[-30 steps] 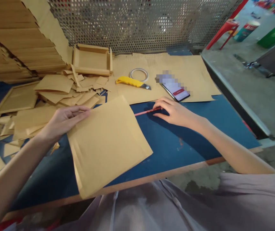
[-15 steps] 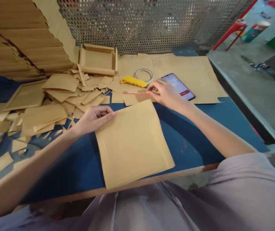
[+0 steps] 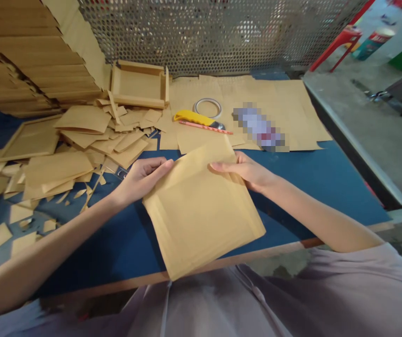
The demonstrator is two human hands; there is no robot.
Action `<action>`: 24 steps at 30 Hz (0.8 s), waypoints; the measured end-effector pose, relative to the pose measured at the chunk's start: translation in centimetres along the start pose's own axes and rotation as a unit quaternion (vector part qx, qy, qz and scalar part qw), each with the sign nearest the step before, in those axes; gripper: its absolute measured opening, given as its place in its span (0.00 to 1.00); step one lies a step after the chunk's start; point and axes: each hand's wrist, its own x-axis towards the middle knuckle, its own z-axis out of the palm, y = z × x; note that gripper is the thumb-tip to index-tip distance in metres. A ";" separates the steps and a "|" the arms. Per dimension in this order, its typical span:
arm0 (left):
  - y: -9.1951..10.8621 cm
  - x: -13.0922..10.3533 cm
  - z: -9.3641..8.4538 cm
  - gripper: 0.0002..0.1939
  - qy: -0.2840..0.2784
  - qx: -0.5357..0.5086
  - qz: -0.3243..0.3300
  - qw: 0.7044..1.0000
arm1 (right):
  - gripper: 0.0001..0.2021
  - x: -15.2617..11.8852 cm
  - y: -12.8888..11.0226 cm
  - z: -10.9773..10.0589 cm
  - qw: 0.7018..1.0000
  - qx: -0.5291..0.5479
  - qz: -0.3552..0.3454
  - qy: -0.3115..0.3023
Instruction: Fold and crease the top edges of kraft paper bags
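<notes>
A tan paper piece (image 3: pixel 204 215), roughly square with folded edges, is held tilted over the front edge of the blue table. My left hand (image 3: pixel 146 175) grips its upper left edge, thumb on top and fingers curled. My right hand (image 3: pixel 245 171) pinches the upper right edge, thumb on the face and fingers behind. Beyond the paper lie a yellow cutter (image 3: pixel 196 118), a pink pencil (image 3: pixel 206 127) and a ring of tape (image 3: pixel 207 107), all on flat brown sheets (image 3: pixel 295 107).
Paper scraps (image 3: pixel 60 171) litter the left of the blue table (image 3: pixel 313 187). An open paper tray (image 3: pixel 139 86) stands at the back beside tall paper stacks (image 3: pixel 46 51). Behind is a perforated metal panel (image 3: pixel 204 37). A pixelated phone (image 3: pixel 259 126) lies on the right sheets.
My right hand has let go of the pencil, come back toward me and taken hold of the paper's right edge. The pencil now lies against the cutter. The paper has lifted and turned slightly.
</notes>
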 end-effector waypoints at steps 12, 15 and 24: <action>2.3 0.7 3.1 0.20 0.081 0.339 0.298 0.889 | 0.13 -0.3 1.0 1.5 0.996 0.059 -0.013 0.059; 2.3 1.3 4.0 0.20 0.091 0.316 0.300 0.895 | 0.15 -0.6 1.2 1.5 0.996 0.071 -0.010 0.051; 2.0 1.2 3.9 0.15 0.085 0.210 0.254 0.940 | 0.14 -0.8 1.5 1.3 0.999 0.018 -0.030 -0.003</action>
